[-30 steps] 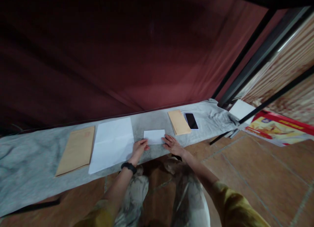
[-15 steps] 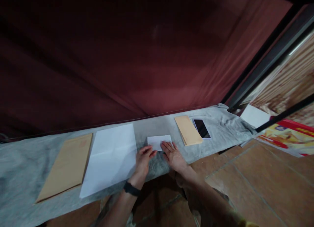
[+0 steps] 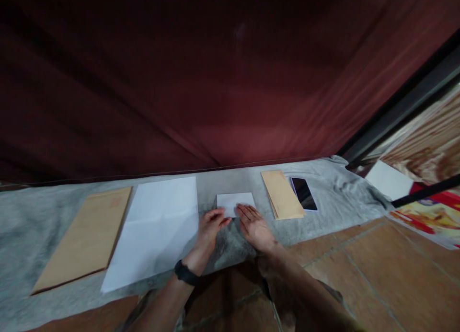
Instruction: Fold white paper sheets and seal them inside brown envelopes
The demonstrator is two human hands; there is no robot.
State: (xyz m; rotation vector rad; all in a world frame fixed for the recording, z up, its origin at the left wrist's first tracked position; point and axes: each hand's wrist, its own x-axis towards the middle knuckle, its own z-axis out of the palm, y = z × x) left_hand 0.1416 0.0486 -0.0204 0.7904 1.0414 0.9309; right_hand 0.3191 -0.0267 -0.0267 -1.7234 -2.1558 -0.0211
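Note:
A small folded sheet of white paper lies on the grey cloth in front of me. My left hand, with a dark band at its wrist, pinches the near left edge of this paper between thumb and fingers. Flat on the paper's right part rests my right hand, its fingers stretched out and covering the near right corner. Left of my hands lies a stack of large white paper with a faint crease across it.
Large brown envelopes lie at the far left, smaller ones to the right beside a phone. The grey cloth covers a narrow surface against a dark red curtain. A colourful box stands right, above the tiled floor.
The view has shifted slightly. My left fingers reach further onto the folded paper's near left edge, while my right hand stays flat on it.

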